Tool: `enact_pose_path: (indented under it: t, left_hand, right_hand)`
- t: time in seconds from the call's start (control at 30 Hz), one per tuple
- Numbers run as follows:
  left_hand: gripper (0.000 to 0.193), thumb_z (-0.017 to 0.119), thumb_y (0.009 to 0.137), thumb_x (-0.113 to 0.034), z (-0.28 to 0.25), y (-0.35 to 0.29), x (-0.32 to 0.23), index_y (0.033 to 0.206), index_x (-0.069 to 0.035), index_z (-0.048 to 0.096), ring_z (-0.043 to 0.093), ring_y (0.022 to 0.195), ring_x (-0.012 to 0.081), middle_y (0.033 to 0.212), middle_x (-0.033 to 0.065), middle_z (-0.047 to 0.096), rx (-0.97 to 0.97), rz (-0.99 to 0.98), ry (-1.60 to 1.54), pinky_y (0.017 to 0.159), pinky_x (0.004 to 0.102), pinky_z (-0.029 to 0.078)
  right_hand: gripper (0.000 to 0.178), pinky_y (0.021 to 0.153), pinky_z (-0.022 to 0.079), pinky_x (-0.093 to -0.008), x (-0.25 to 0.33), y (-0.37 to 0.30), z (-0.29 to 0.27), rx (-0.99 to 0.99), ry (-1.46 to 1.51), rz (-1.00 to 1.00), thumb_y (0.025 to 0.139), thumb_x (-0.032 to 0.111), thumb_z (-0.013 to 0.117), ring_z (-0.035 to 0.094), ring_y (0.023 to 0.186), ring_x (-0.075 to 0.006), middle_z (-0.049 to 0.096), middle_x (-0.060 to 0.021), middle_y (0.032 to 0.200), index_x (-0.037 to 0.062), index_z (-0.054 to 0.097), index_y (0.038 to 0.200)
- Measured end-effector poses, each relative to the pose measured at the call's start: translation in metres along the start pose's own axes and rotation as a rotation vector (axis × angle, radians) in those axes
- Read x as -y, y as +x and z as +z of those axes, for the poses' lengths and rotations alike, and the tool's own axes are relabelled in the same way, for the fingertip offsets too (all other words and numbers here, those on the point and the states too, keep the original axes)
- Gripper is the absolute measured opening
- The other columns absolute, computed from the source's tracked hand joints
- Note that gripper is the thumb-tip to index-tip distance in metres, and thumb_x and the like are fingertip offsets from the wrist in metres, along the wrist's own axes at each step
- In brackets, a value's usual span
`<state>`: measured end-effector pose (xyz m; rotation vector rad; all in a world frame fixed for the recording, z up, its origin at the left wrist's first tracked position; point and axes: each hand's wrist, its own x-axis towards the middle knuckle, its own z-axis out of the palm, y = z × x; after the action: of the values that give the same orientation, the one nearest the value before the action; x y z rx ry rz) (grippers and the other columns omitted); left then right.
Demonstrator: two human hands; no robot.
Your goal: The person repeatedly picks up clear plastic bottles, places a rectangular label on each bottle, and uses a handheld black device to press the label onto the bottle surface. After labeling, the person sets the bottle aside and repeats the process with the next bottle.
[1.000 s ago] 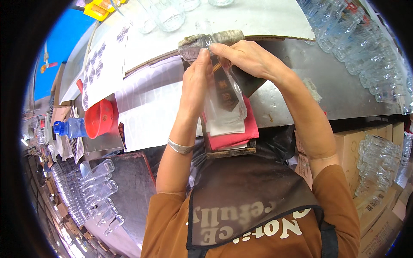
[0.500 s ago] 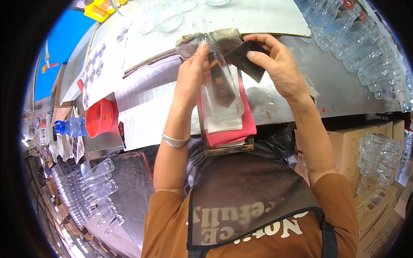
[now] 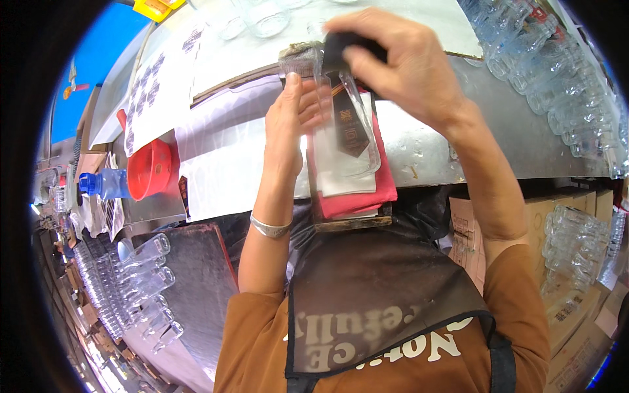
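A clear glass bottle (image 3: 368, 147) lies with its base toward me, over a white sheet and a pink cloth (image 3: 386, 191) on a wooden stand (image 3: 354, 224). A dark strip with a pointed end (image 3: 354, 128) shows on or through the glass; I cannot tell which. My left hand (image 3: 291, 121) is beside the bottle's left side, thumb up and fingers stretched toward the glass, slightly blurred. My right hand (image 3: 406, 62) grips a black flat pad (image 3: 347, 49) over the bottle's neck end. A grey cloth roll (image 3: 301, 59) lies under that end, partly hidden.
Many clear glass bottles (image 3: 524, 72) stand packed at the far right. More glassware (image 3: 265, 19) sits on the white board ahead. To the left are a red bowl (image 3: 149, 170), a blue-capped bottle (image 3: 105, 183) and printed sheets (image 3: 147, 92). Cardboard boxes (image 3: 563, 262) are at lower right.
My right hand has brought the black pad leftward and farther away, over the bottle's neck end. My left hand has slipped down a little, its fingers now stretched out beside the glass.
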<state>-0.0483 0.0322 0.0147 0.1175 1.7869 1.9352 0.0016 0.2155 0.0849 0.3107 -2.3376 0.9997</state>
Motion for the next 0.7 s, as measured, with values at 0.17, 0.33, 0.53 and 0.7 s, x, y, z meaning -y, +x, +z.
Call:
enact_pose_path:
  t: [0.17,0.33,0.53,0.7]
  left_hand:
    - [0.071,0.048,0.103,-0.052,-0.014,-0.016,0.000,0.134,0.012,0.050,0.064,0.116,0.0297,0.127,0.0262,0.063,-0.037,0.101,-0.018,0.093,0.0376,0.052]
    - [0.058,0.049,0.105,-0.045,-0.039,-0.043,0.011,0.133,0.005,0.053,0.063,0.118,0.0235,0.128,0.0178,0.065,-0.116,0.121,0.050,0.095,0.0349,0.049]
    - [0.051,0.050,0.106,-0.034,-0.028,-0.050,0.016,0.141,0.003,0.047,0.060,0.125,0.0280,0.136,0.0214,0.059,-0.038,0.262,0.124,0.101,0.0377,0.049]
    - [0.070,0.064,0.091,-0.012,-0.044,-0.074,0.031,0.153,-0.001,0.034,0.048,0.137,0.0305,0.148,0.0218,0.048,0.057,0.343,0.249,0.110,0.0422,0.041]
  right_hand:
    - [0.022,0.077,0.054,-0.0391,0.009,0.009,0.015,0.024,-0.214,-0.230,0.080,0.000,0.066,0.065,0.085,-0.0325,0.069,-0.0130,0.094,0.0019,0.068,0.101]
    - [0.026,0.077,0.055,-0.0377,0.056,-0.062,0.018,0.427,-0.009,-0.250,0.071,0.002,0.071,0.062,0.081,-0.0297,0.068,-0.0098,0.095,0.0062,0.068,0.097]
    - [0.022,0.073,0.055,-0.0298,-0.018,0.003,0.002,-0.032,-0.133,0.014,0.088,0.005,0.064,0.070,0.082,-0.0196,0.071,-0.0124,0.097,0.0019,0.070,0.109]
    - [0.028,0.075,0.055,-0.0345,0.034,-0.076,0.002,0.357,0.183,-0.149,0.073,-0.003,0.071,0.069,0.085,-0.0279,0.069,-0.0102,0.094,0.0070,0.071,0.099]
